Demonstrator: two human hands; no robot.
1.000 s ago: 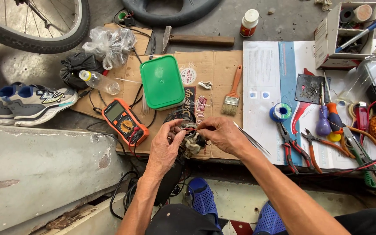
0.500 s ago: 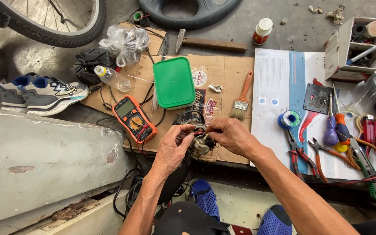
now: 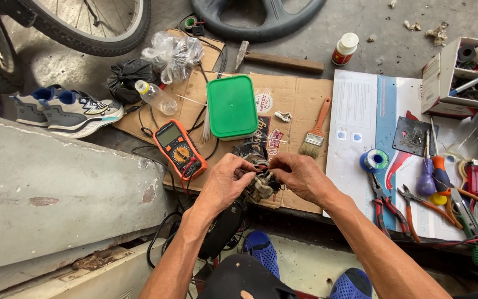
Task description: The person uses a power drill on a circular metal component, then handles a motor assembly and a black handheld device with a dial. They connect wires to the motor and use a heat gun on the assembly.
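My left hand (image 3: 225,182) and my right hand (image 3: 300,177) meet over a small electrical part with wires (image 3: 262,185), held between the fingertips of both. The part is pale and dark, with red and black wires running from it. It hangs just above the near edge of a flattened cardboard sheet (image 3: 294,94). An orange multimeter (image 3: 179,149) lies on the cardboard just left of my left hand. A dark object (image 3: 222,230) sits below the part, partly hidden by my left forearm.
On the cardboard lie a green lidded box (image 3: 232,106), a paintbrush (image 3: 315,133), a hammer (image 3: 280,61) and a plastic bottle (image 3: 156,97). Pliers (image 3: 385,207), screwdrivers (image 3: 432,171) and a blue solder spool (image 3: 374,160) lie at right. Bicycle wheel (image 3: 92,27), shoes (image 3: 70,111), concrete ledge (image 3: 56,199) at left.
The view has shifted slightly, so everything sits a little lower and further right in the picture. Both hands stay on the wired part, with fingers working at it.
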